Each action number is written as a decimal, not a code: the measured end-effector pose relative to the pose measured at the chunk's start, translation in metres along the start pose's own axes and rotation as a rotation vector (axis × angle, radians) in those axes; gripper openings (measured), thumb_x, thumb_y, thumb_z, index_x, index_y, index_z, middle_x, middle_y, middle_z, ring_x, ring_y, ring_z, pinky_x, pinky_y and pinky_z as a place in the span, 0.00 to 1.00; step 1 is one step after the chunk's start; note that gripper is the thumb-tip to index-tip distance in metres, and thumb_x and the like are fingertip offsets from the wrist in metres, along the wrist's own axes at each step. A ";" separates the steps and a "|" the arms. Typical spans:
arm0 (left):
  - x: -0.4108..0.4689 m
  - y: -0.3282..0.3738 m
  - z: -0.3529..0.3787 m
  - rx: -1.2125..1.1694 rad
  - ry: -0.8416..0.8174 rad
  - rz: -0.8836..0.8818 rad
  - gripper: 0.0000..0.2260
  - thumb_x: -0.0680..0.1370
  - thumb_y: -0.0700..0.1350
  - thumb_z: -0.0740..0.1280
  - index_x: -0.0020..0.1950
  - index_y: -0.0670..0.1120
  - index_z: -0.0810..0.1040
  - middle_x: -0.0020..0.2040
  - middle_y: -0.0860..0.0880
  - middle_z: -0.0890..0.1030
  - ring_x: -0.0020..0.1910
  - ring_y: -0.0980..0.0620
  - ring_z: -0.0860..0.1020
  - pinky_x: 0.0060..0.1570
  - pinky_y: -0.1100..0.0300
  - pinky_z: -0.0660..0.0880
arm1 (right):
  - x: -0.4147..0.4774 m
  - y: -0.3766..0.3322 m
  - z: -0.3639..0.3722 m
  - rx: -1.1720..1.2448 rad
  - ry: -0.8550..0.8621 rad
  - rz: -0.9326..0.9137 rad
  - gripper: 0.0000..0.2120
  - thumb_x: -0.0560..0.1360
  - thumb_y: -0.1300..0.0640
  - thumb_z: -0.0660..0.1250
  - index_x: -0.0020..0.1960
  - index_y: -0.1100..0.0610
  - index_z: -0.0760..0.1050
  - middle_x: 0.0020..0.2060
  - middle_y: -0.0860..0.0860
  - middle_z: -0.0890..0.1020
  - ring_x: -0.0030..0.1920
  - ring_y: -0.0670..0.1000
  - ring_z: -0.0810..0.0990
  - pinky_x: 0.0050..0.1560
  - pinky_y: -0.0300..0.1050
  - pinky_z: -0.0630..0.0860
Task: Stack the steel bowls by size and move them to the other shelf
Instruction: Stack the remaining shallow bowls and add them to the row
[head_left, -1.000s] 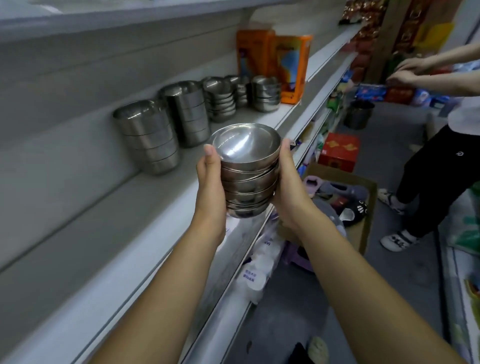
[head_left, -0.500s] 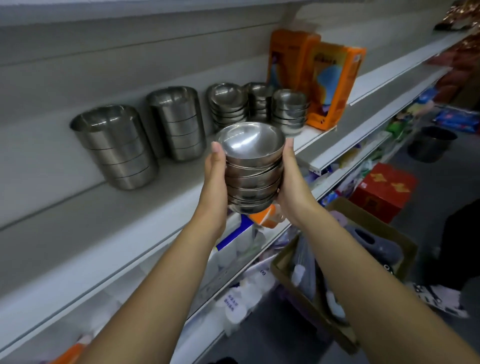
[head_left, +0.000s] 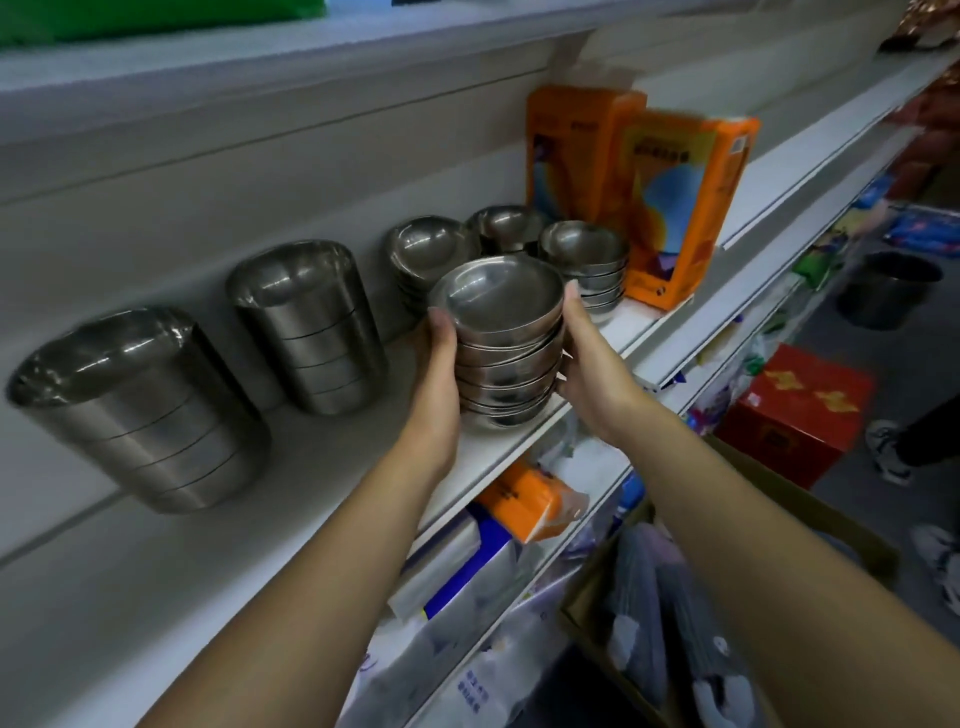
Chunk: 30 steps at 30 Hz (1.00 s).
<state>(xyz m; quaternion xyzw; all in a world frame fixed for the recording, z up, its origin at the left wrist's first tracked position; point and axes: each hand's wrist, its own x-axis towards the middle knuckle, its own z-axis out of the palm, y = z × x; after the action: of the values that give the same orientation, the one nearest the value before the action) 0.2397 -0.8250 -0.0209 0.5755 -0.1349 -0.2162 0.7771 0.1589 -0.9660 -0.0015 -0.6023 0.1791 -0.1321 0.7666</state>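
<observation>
A stack of several steel bowls (head_left: 506, 343) sits between my two hands, its base at the front part of the white shelf (head_left: 322, 467). My left hand (head_left: 439, 374) grips the stack's left side and my right hand (head_left: 592, 364) grips its right side. Behind it stand three lower stacks of steel bowls: one (head_left: 423, 249) at the left, one (head_left: 506, 224) at the back and one (head_left: 587, 260) at the right. Two tall stacks of larger steel bowls (head_left: 306, 322) (head_left: 140, 405) stand further left on the same shelf.
Two orange boxes (head_left: 680, 208) stand right of the bowl stacks. Packaged goods (head_left: 524, 506) fill the shelf below. A cardboard box (head_left: 727, 597), a red box (head_left: 795, 410) and a dark bucket (head_left: 883, 288) are on the floor; another person's shoe (head_left: 888, 452) shows at right.
Both hands carried the bowl stack from in front of the shelf edge forward and down onto the shelf, close to the small stacks. The view turned toward the shelf.
</observation>
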 end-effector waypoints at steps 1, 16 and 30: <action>0.007 -0.002 0.001 -0.005 -0.012 -0.006 0.54 0.57 0.83 0.68 0.78 0.57 0.71 0.73 0.52 0.78 0.71 0.52 0.76 0.75 0.46 0.69 | 0.006 0.001 -0.002 0.013 -0.005 0.003 0.26 0.80 0.30 0.53 0.72 0.40 0.69 0.55 0.36 0.80 0.62 0.39 0.76 0.71 0.46 0.69; 0.060 -0.014 0.023 0.216 0.154 0.088 0.50 0.63 0.82 0.64 0.79 0.58 0.65 0.66 0.59 0.79 0.62 0.62 0.80 0.66 0.56 0.77 | 0.089 -0.006 -0.036 -0.072 -0.128 -0.055 0.20 0.81 0.34 0.60 0.68 0.42 0.74 0.70 0.47 0.78 0.72 0.51 0.75 0.75 0.60 0.70; 0.067 -0.027 0.034 0.333 0.232 0.262 0.43 0.71 0.48 0.78 0.81 0.46 0.60 0.67 0.56 0.78 0.58 0.72 0.79 0.53 0.75 0.74 | 0.129 -0.055 -0.073 -0.561 -0.403 -0.616 0.09 0.76 0.63 0.74 0.52 0.51 0.82 0.48 0.44 0.85 0.52 0.37 0.83 0.57 0.35 0.77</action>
<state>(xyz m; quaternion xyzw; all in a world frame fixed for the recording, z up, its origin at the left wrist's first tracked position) 0.2775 -0.8924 -0.0394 0.6943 -0.1518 -0.0206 0.7031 0.2440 -1.0966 0.0220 -0.8253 -0.1320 -0.1803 0.5186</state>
